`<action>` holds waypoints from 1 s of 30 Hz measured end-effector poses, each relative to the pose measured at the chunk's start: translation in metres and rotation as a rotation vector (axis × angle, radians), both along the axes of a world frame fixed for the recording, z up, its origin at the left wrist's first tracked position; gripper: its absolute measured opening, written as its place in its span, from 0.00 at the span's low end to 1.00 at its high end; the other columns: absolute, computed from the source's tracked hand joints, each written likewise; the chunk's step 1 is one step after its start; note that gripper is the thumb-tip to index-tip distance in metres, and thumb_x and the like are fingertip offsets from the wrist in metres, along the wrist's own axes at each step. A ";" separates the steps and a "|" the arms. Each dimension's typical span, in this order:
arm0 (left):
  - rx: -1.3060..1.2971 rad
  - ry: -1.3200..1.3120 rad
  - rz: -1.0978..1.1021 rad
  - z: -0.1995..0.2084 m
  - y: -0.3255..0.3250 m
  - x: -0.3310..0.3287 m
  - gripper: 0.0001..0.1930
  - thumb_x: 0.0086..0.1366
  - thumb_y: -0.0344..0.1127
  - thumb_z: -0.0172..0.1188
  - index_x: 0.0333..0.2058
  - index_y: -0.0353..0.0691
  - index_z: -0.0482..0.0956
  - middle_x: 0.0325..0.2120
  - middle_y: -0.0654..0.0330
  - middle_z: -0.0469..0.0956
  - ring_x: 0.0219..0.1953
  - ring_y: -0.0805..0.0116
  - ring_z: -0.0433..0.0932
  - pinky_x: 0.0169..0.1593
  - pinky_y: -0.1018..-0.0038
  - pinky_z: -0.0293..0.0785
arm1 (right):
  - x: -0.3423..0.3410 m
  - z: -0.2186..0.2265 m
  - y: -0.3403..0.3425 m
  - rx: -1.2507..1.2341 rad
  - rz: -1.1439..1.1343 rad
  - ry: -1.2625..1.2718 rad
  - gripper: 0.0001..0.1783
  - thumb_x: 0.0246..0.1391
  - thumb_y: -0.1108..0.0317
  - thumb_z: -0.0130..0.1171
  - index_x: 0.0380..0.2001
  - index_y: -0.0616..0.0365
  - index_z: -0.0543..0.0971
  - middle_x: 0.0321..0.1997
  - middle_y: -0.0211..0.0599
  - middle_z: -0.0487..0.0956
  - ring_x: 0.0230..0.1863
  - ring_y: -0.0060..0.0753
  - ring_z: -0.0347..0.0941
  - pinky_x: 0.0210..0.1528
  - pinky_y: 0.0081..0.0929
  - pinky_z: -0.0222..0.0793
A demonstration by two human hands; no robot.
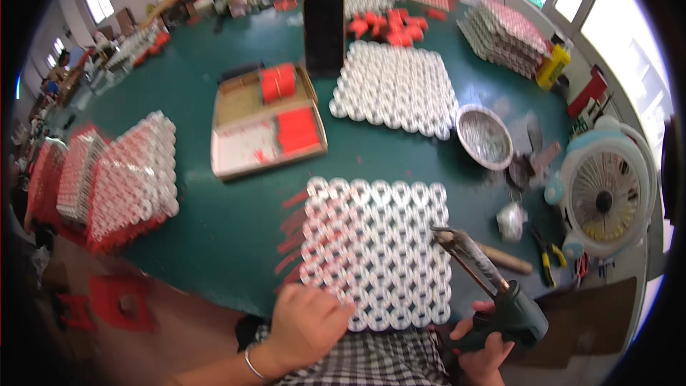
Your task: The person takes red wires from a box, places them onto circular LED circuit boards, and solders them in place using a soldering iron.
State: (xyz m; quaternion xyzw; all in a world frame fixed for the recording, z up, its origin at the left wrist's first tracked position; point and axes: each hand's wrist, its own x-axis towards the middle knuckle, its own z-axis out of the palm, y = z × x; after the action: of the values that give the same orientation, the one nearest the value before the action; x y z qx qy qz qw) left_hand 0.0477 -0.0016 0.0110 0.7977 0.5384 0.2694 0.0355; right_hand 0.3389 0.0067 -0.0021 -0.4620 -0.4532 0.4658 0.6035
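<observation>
Pressing down at the lower middle of the frame, the left hand (309, 327) lies flat and loosely curled on the near corner of a mat of white rings (375, 250); it grasps nothing, and seems placed there to keep the mat from sliding on the green table (214, 229). At the far left, tilted stacks of similar mats in red and white (132, 182) lean on one another at the table's edge, probably set out of the working space. Red strips (293, 232) poke out from under the left side of the mat being worked. Above them, left of centre, an open cardboard tray (268, 129) holds red rolls and flat red sheets. A second ring mat (396, 89) lies in the upper middle, well apart from the near one. Right of it a shallow metal bowl (484, 136) sits within reach, holding small silvery bits too fine to make out. At the lower right the right hand (486, 347) is clenched around the dark green handle of a long-nosed tool (493, 289), whose metal tip comes down on the mat's right edge, angled so the tip meets the rings from the side. A small fan (606, 196) stands at the far right, facing the worker.
</observation>
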 end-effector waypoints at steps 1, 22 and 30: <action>0.004 -0.003 0.001 -0.002 -0.002 -0.004 0.10 0.53 0.35 0.65 0.36 0.49 0.84 0.27 0.70 0.72 0.32 0.68 0.73 0.40 0.67 0.65 | -0.002 -0.006 0.007 -0.006 -0.019 0.054 0.42 0.58 0.43 0.61 0.62 0.64 0.62 0.50 0.50 0.77 0.21 0.37 0.76 0.19 0.30 0.74; -0.139 0.246 0.413 0.011 0.230 -0.108 0.07 0.57 0.35 0.68 0.32 0.39 0.85 0.35 0.51 0.79 0.43 0.50 0.77 0.48 0.57 0.76 | 0.014 -0.023 0.042 0.100 0.289 0.369 0.30 0.67 0.56 0.56 0.64 0.61 0.65 0.60 0.49 0.75 0.37 0.39 0.82 0.29 0.30 0.79; -0.020 0.218 0.385 0.005 0.225 -0.102 0.03 0.61 0.30 0.61 0.29 0.38 0.81 0.32 0.50 0.79 0.42 0.50 0.78 0.47 0.57 0.77 | 0.013 -0.022 0.045 0.114 0.306 0.406 0.28 0.67 0.59 0.55 0.64 0.63 0.66 0.60 0.51 0.76 0.36 0.39 0.82 0.31 0.30 0.79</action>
State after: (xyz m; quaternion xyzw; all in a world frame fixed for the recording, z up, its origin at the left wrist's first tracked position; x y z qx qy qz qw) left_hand -0.0545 0.2233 0.0164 0.7040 0.6842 0.1781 -0.0669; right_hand 0.3518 0.0518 -0.0240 -0.2503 -0.4132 0.6084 0.6297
